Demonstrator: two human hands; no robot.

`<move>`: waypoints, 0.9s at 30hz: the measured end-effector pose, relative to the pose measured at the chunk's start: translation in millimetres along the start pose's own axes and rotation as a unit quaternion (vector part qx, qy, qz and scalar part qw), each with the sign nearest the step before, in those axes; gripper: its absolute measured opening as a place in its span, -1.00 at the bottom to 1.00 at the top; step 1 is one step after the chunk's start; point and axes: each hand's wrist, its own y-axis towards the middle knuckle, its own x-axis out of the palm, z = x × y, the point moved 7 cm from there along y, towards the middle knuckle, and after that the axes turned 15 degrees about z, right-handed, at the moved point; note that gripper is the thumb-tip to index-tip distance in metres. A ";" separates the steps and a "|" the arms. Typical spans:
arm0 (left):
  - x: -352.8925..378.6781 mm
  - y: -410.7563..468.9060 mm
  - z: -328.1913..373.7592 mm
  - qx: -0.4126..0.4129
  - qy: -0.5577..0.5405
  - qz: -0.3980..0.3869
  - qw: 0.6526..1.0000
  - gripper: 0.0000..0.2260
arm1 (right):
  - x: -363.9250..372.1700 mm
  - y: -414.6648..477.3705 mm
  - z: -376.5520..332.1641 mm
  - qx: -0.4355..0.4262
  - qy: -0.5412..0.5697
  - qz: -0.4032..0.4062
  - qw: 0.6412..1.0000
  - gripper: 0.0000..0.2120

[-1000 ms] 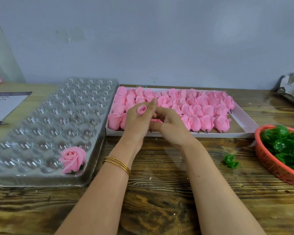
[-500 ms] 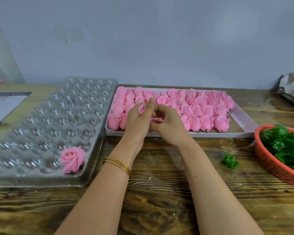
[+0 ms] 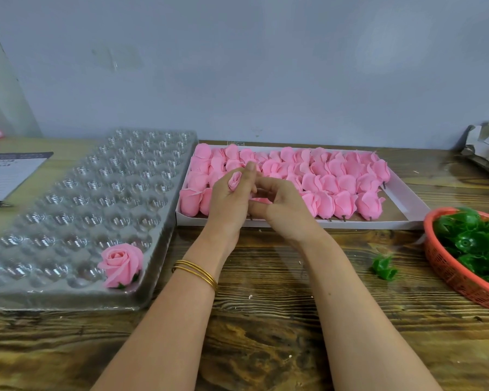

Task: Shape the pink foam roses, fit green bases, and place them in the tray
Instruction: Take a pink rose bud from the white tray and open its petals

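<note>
Head view, nearest first: on the counter the clear tray holds one finished rose in a near corner cup (we judge filling starts there). A loose green base waits beside the basket, within reach. Farther on, our left hand grips a rose bud upright for shaping. The right hand curls against it, pinching or not we cannot tell, above the box of roses.

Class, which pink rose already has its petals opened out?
The rose in the clear tray's near right corner; the others are closed buds.
</note>
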 end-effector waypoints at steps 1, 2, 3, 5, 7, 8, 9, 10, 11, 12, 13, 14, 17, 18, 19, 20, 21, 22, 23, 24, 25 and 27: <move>0.1 -0.4 -0.9 -0.013 -0.003 0.003 1.000 -0.73 | -0.6 0.6 -0.1 -0.003 -0.005 0.004 1.000 -0.74; 0.5 -0.4 -1.7 -0.022 -0.006 0.005 1.000 -0.70 | -0.8 0.9 -0.4 -0.009 -0.012 0.007 1.000 -0.72; 1.0 -1.2 -1.1 -0.029 -0.008 0.009 1.000 -0.62 | -1.0 1.5 -0.4 -0.014 -0.016 0.010 1.000 -0.69; 1.1 -2.4 -0.6 -0.039 -0.009 0.012 0.999 -0.43 | -1.6 2.1 1.0 -0.016 -0.016 0.017 1.000 -0.67; 1.2 -1.9 -0.5 -0.031 -0.009 0.010 0.999 -0.51 | -1.9 3.2 2.9 -0.017 -0.019 0.023 0.999 -0.70; 1.5 -2.0 -0.3 -0.025 -0.008 0.006 1.000 -0.60 | -2.0 3.8 3.7 -0.018 -0.023 0.024 0.999 -0.71; 2.0 -2.7 0.9 -0.019 -0.007 0.002 1.000 -0.69 | -2.0 4.1 4.2 -0.020 -0.025 0.023 0.999 -0.72; 2.6 -3.2 2.1 -0.010 -0.005 -0.001 1.000 -0.77 | -1.8 4.2 4.0 -0.021 -0.025 0.021 0.999 -0.71; 2.9 -3.6 3.6 -0.001 -0.001 -0.001 1.000 -0.81 | -1.4 4.1 3.7 -0.023 -0.023 0.018 0.999 -0.70; 2.8 -3.2 4.2 0.009 0.004 -0.001 1.000 -0.83 | -1.0 3.9 3.2 -0.024 -0.019 0.015 0.999 -0.67; 2.7 -3.3 5.5 0.016 0.006 -0.001 1.000 -0.85 | -0.6 3.7 2.8 -0.026 -0.016 0.011 0.999 -0.64; 2.6 -3.1 6.0 0.022 0.007 -0.003 1.000 -0.87 | -0.1 3.3 2.6 -0.025 -0.013 0.007 1.000 -0.61; 1.7 -3.3 6.9 0.038 0.020 -0.002 0.999 -0.88 | 0.7 3.0 3.6 -0.020 -0.013 0.001 1.000 -0.59; 1.5 -3.5 7.2 0.045 0.026 0.000 0.999 -0.87 | 0.8 2.8 3.7 -0.019 -0.012 0.001 1.000 -0.59; 1.4 -4.1 8.8 0.052 0.032 0.003 0.998 -0.86 | 0.7 2.8 3.9 -0.016 -0.012 0.003 1.000 -0.60; 1.7 -4.6 9.7 0.060 0.038 0.006 0.997 -0.87 | 0.2 3.1 4.3 -0.012 -0.013 0.007 1.000 -0.61; 1.9 -5.4 11.0 0.066 0.043 0.008 0.997 -0.88 | -0.7 3.8 4.7 -0.009 -0.017 0.013 1.000 -0.62; 1.8 -5.8 12.2 0.073 0.046 0.010 0.996 -0.90 | -2.3 4.7 5.4 -0.003 -0.018 0.022 1.000 -0.63; 1.8 -6.8 15.2 0.081 0.052 0.013 0.995 -0.89 | -4.5 5.5 6.4 0.007 -0.014 0.035 0.999 -0.62; 1.8 -7.5 19.1 0.099 0.060 0.015 0.993 -0.82 | -7.3 6.0 7.1 0.020 -0.001 0.049 0.999 -0.63; 1.7 -8.7 23.6 0.121 0.072 0.015 0.990 -0.74 | -10.5 6.4 7.3 0.030 0.015 0.067 0.997 -0.64; 1.3 -9.9 28.6 0.155 0.102 0.022 0.982 -0.69 | -16.4 6.8 6.0 0.042 0.042 0.099 0.993 -0.67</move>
